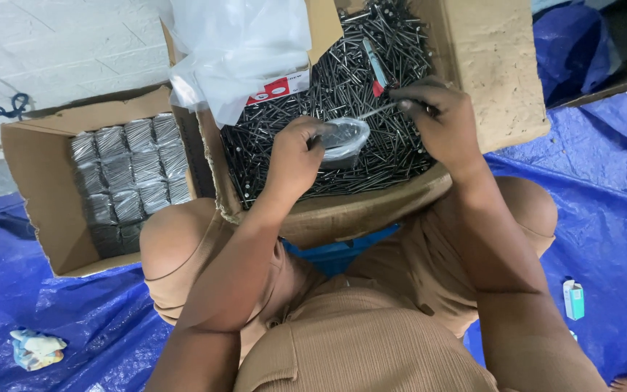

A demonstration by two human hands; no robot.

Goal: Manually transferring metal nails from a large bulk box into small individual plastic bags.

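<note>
Left hand [293, 156]: closed round a small clear bag [342, 141], fingers curled at its mouth and thumb pressed on the rim — the bag hangs open toward the other hand.
Bag: sits just above the nails [313, 101], partly filled with dark nails, its bottom touching or nearly touching the pile; I cannot tell which.
Right hand [440, 123]: fingers pinched nearly shut on a few thin nails, their tips pointing left toward the bag's mouth.
Gap between hands: small, the pinched nails reaching close to the bag's rim.
Nails: a loose dark heap filling the big box [488, 65] that rests between the person's knees.
Red-handled tool [376, 69]: lies on the heap, just above the right hand — untouched.
Plastic sheet [234, 51]: crumpled, draped over the box's left corner and a small white carton [284, 86].
Second box [34, 189]: to the left, open, packed with rows of filled bags [128, 174].
Floor: blue tarp [604, 210], with a crumpled rag [34, 348] on the left and a small white-and-teal packet [573, 299] on the right.
</note>
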